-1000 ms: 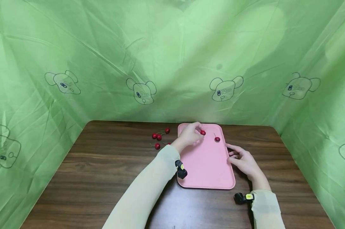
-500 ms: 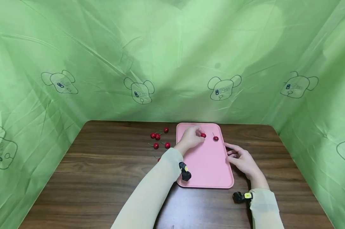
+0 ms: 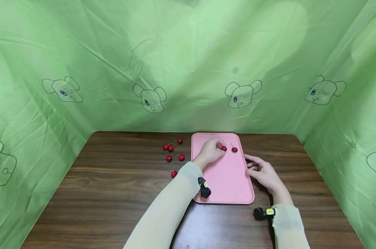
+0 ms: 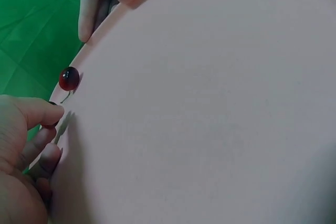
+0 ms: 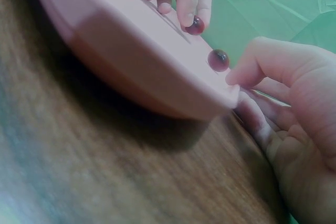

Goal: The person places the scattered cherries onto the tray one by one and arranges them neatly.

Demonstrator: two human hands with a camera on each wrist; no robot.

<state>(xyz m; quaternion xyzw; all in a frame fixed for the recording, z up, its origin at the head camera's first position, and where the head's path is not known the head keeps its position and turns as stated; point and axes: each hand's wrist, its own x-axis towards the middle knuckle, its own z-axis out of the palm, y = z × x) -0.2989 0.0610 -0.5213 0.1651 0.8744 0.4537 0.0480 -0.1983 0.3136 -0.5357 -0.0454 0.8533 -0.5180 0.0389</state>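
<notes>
Dark wooden table [image 3: 113, 193], pink tray [image 3: 228, 186], loose cherries [image 3: 172, 152]

Pink tray [image 3: 225, 180], dark red cherries [image 3: 170, 148], brown wood-grain table [image 3: 113, 193], green backdrop [image 3: 188, 62] with outlined bear heads

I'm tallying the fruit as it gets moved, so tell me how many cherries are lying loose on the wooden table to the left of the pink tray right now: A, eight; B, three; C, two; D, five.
D: five cherries lie on the wooden table left of the pink tray. One more lies on the tray, and another is pinched in the left hand over it.
</notes>
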